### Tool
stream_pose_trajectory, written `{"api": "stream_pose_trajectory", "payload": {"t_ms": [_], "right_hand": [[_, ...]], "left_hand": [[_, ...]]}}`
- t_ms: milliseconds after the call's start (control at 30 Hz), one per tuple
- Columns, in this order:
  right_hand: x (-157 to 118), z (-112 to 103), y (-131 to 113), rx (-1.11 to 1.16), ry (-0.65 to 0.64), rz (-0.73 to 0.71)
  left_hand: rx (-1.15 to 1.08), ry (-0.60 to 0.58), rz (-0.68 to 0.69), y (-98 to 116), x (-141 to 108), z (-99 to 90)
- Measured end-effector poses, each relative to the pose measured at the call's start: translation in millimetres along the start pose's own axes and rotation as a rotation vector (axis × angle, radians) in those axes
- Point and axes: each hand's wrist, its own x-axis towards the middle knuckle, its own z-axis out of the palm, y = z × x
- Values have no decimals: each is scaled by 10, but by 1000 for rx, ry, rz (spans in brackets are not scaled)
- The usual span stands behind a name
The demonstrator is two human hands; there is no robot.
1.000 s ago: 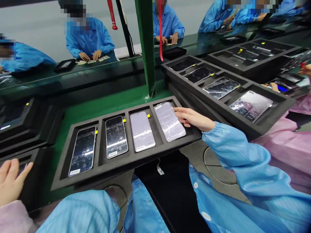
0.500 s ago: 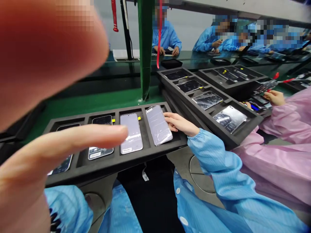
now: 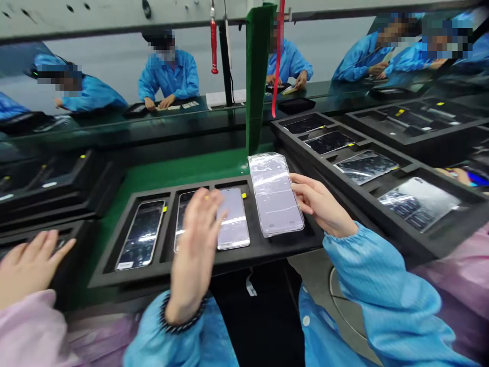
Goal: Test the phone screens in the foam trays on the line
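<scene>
My right hand [image 3: 321, 204] grips a phone screen [image 3: 277, 196] by its right edge, fingers behind and along the side. The screen has a pale lilac face, wrapped in wrinkled clear film, and is raised and tilted above the right end of a black foam tray [image 3: 133, 279]. My left hand [image 3: 196, 247], slightly blurred, hovers over the tray with fingers stretched out and nothing in it. Behind it, a dark screen [image 3: 181, 219] is partly hidden. Another lilac screen [image 3: 235, 219] with a yellow tab lies between my hands, and a dark screen [image 3: 141, 234] fills the left slot.
Foam trays with screens [image 3: 369, 165] stand at right; more stacked trays [image 3: 49, 186] are at left. A co-worker's hand [image 3: 32, 260] in a pink sleeve rests by them. A green post [image 3: 257, 81], red strap [image 3: 278, 61] and red screwdriver [image 3: 214, 51] are ahead. People in blue work opposite.
My left hand has dropped from close before the camera to over the tray. My right hand has lifted the phone screen out of its slot. The view has turned left.
</scene>
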Motion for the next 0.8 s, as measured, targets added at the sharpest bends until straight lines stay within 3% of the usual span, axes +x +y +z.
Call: {"api": "stream_pose_trajectory", "payload": {"t_ms": [100,167,267,333,467,567,800], "right_hand": [[-106,315,85,106,-62,8],[-224,490,187,127,-143,22],[-432,584,312,2,-219,-46],[-544,555,338,-127,-192,-164],[-606,477,301,-477,43,-477],[-548,478,276,-723,206,-603],[-492,555,216,-803,221,-803]], "left_hand": [[-196,-73,-501,-351,90,22],[-312,-80,-657,-476,64,-17],[-440,-115,-663,-529,-120,-101],[-490,-200,-661,-541,-281,-140],[-488,-276,-672,-612,-515,-162],[-432,-264,-674,-669,-583,-183],[-318,-255,-697,-623,-621,-255]]}}
